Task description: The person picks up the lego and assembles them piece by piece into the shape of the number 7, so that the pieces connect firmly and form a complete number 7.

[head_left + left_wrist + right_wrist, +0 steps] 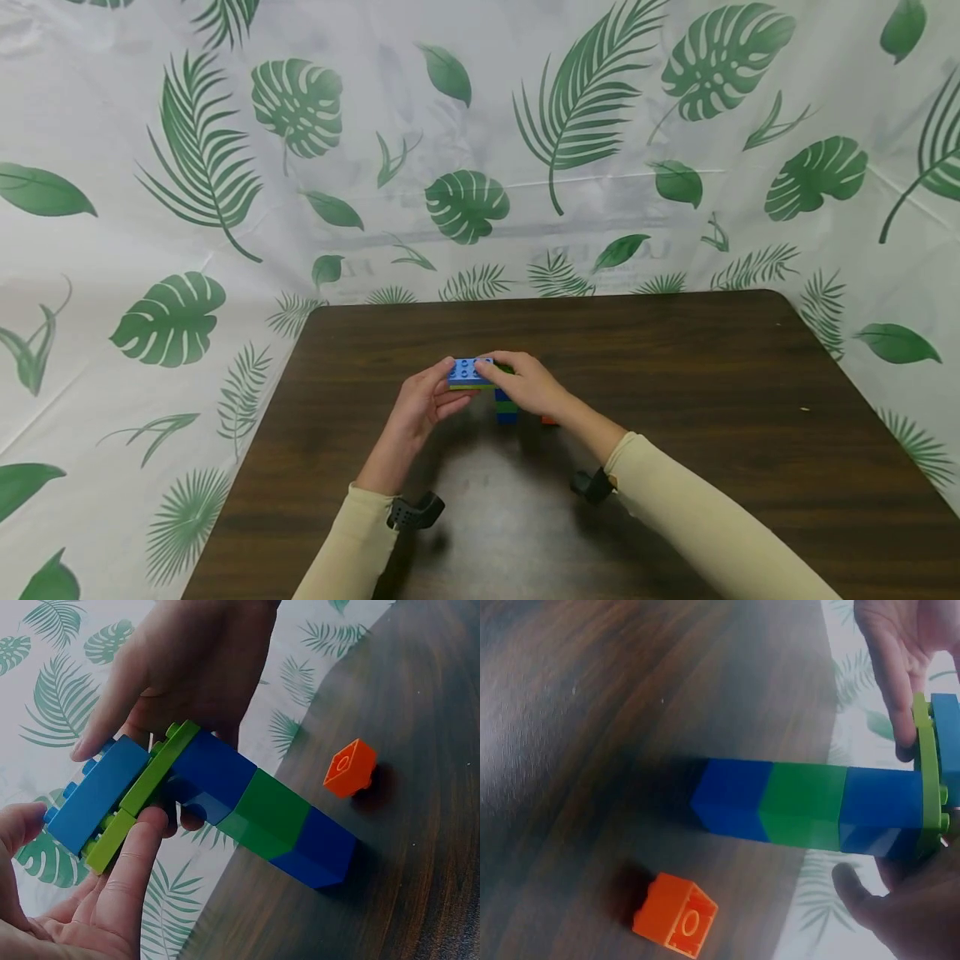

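Three stacked blocks [264,816] carry lime plates [160,771]; left hand [420,404] and right hand [531,385] pinch light-blue brick [97,796], seating unclear; orange brick [358,769] lies loose.

- Sheet [480,133], head view: faint grey lettering [600,252], low, right of centre, among leaf prints; too pale to read for sure.
- Same sheet, further left: short letter group [358,267], equally faint, illegible.
- Both wrist views: no readable text.
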`<action>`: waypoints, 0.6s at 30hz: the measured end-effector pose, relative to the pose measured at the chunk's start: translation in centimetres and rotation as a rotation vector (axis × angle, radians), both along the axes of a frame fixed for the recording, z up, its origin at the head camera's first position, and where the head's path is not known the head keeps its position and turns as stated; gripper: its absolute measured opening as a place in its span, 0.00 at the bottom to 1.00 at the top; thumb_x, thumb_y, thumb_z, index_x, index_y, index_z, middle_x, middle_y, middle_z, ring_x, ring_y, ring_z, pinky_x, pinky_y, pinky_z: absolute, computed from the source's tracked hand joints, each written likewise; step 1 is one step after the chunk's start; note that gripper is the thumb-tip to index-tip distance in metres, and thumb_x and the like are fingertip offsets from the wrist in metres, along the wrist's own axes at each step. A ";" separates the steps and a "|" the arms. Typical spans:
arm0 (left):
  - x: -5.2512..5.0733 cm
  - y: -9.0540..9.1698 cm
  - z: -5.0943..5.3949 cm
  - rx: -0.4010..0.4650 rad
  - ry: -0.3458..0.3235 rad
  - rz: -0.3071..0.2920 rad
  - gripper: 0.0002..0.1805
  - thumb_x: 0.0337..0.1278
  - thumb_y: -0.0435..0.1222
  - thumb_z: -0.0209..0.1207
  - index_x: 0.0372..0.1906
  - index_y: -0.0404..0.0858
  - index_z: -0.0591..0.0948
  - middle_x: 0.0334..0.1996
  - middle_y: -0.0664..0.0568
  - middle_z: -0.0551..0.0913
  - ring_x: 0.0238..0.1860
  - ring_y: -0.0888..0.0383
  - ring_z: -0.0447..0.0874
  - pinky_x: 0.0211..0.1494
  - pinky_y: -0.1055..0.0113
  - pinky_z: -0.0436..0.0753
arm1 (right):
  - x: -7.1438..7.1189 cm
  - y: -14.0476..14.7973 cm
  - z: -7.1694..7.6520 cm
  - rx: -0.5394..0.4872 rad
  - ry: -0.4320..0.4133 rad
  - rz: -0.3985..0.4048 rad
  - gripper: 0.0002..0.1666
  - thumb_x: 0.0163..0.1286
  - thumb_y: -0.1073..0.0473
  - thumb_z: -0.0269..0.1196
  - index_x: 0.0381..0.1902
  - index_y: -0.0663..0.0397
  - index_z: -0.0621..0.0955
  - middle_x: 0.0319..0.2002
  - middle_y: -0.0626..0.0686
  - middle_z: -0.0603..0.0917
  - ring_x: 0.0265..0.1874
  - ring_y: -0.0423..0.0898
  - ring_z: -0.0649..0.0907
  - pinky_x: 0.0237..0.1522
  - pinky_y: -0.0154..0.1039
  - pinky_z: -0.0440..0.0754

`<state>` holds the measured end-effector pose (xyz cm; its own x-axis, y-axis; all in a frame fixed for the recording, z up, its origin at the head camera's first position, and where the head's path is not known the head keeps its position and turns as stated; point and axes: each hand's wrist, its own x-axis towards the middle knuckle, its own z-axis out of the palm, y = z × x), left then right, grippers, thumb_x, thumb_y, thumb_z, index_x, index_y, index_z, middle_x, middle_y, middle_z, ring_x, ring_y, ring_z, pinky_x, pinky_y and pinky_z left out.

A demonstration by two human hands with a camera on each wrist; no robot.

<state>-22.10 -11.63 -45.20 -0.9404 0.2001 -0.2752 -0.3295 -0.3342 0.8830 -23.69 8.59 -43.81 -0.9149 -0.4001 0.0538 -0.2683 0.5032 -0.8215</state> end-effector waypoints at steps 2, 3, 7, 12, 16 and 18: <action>0.0 0.1 0.1 -0.007 -0.001 -0.003 0.31 0.65 0.48 0.61 0.61 0.28 0.72 0.41 0.42 0.87 0.40 0.49 0.88 0.49 0.55 0.80 | 0.0 0.0 0.1 -0.004 -0.025 0.000 0.28 0.77 0.42 0.51 0.61 0.54 0.79 0.48 0.52 0.83 0.46 0.51 0.78 0.54 0.52 0.74; -0.1 0.1 0.1 -0.011 0.001 -0.006 0.30 0.66 0.47 0.60 0.61 0.28 0.71 0.41 0.42 0.87 0.40 0.49 0.88 0.50 0.55 0.79 | 0.0 0.0 0.1 -0.007 -0.038 -0.003 0.28 0.77 0.41 0.51 0.60 0.55 0.79 0.48 0.52 0.83 0.46 0.51 0.78 0.55 0.52 0.74; -0.2 0.1 0.2 -0.021 0.000 -0.010 0.30 0.67 0.46 0.60 0.61 0.27 0.71 0.41 0.43 0.87 0.39 0.50 0.89 0.48 0.56 0.81 | -0.1 -0.1 0.2 -0.019 -0.063 -0.016 0.30 0.77 0.40 0.50 0.61 0.56 0.79 0.50 0.53 0.83 0.49 0.51 0.78 0.57 0.53 0.74; -0.2 0.2 0.3 -0.015 0.000 -0.011 0.31 0.65 0.47 0.62 0.60 0.27 0.71 0.41 0.42 0.87 0.39 0.51 0.89 0.45 0.60 0.83 | -0.3 -0.2 0.0 -0.038 -0.088 -0.034 0.30 0.77 0.40 0.49 0.60 0.56 0.79 0.49 0.53 0.83 0.46 0.51 0.78 0.55 0.51 0.75; -0.3 0.2 0.2 -0.011 0.001 -0.008 0.32 0.63 0.48 0.63 0.60 0.27 0.71 0.40 0.42 0.87 0.38 0.51 0.89 0.43 0.62 0.84 | -0.4 -0.3 0.1 -0.065 -0.110 -0.039 0.29 0.77 0.41 0.49 0.59 0.57 0.80 0.47 0.53 0.84 0.45 0.51 0.78 0.53 0.50 0.75; -0.4 0.3 0.1 -0.013 0.003 -0.004 0.32 0.63 0.48 0.63 0.59 0.27 0.72 0.40 0.42 0.87 0.38 0.51 0.89 0.42 0.62 0.84 | -0.5 -0.3 0.1 -0.079 -0.120 -0.036 0.29 0.77 0.42 0.50 0.58 0.58 0.81 0.47 0.54 0.84 0.45 0.51 0.78 0.53 0.50 0.75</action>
